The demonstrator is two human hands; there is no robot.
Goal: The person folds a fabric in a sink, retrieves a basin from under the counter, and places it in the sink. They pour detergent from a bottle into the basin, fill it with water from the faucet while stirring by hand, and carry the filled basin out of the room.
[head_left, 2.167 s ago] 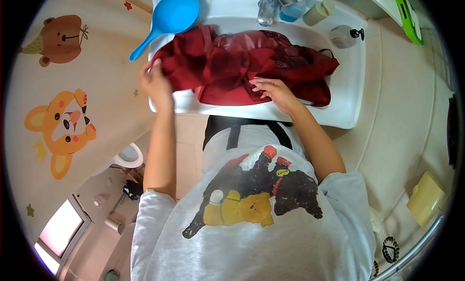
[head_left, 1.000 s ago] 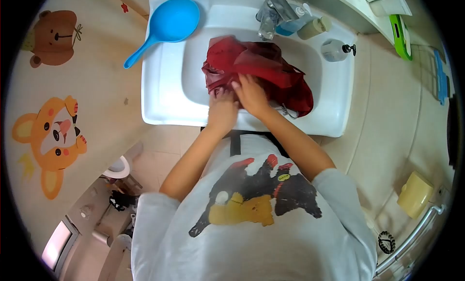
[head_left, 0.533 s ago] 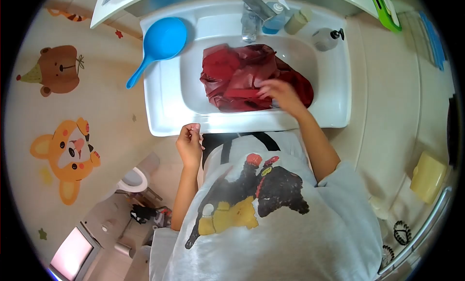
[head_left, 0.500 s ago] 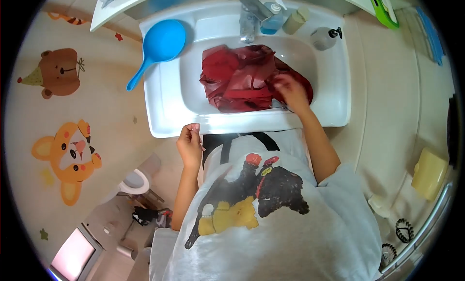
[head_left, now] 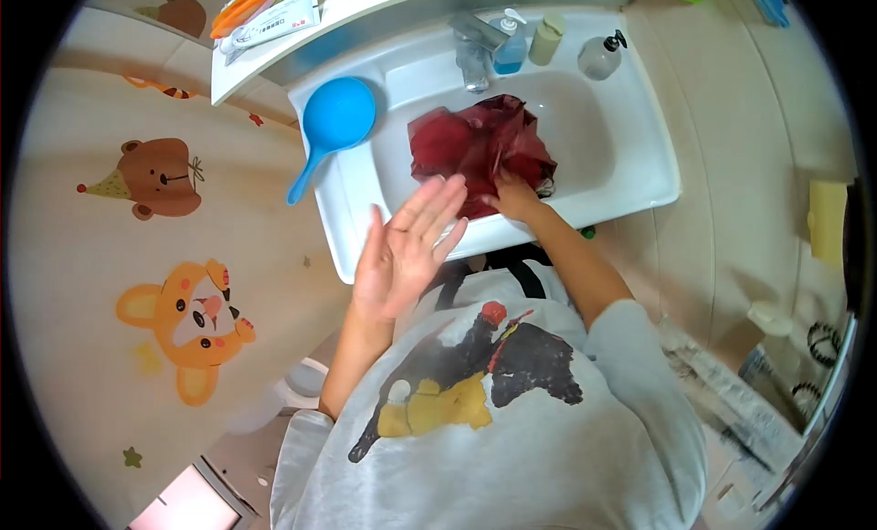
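A bunched, glossy dark red cloth (head_left: 457,151) lies in the white sink (head_left: 594,146). My right hand (head_left: 516,197) is at its near right edge, with the fingers gripping into the folds and the thumb toward the front. The fingertips are partly hidden by the fabric. My left hand (head_left: 408,251) is raised over the sink's front rim, palm up and fingers spread, holding nothing. It covers part of the view of the rim and is nearest to the cloth's lower left side.
A blue dipper (head_left: 338,114) rests on the sink's left ledge. Along the back stand the faucet (head_left: 473,59), a blue pump bottle (head_left: 510,46), a pale green bottle (head_left: 546,41) and a clear pump bottle (head_left: 600,58). Toothpaste (head_left: 274,23) lies on the shelf above.
My left hand has risen and opened from a loosely curled pose. My right hand has moved left along the cloth, whose right side is now drawn in and bunched. The camera view has shifted.
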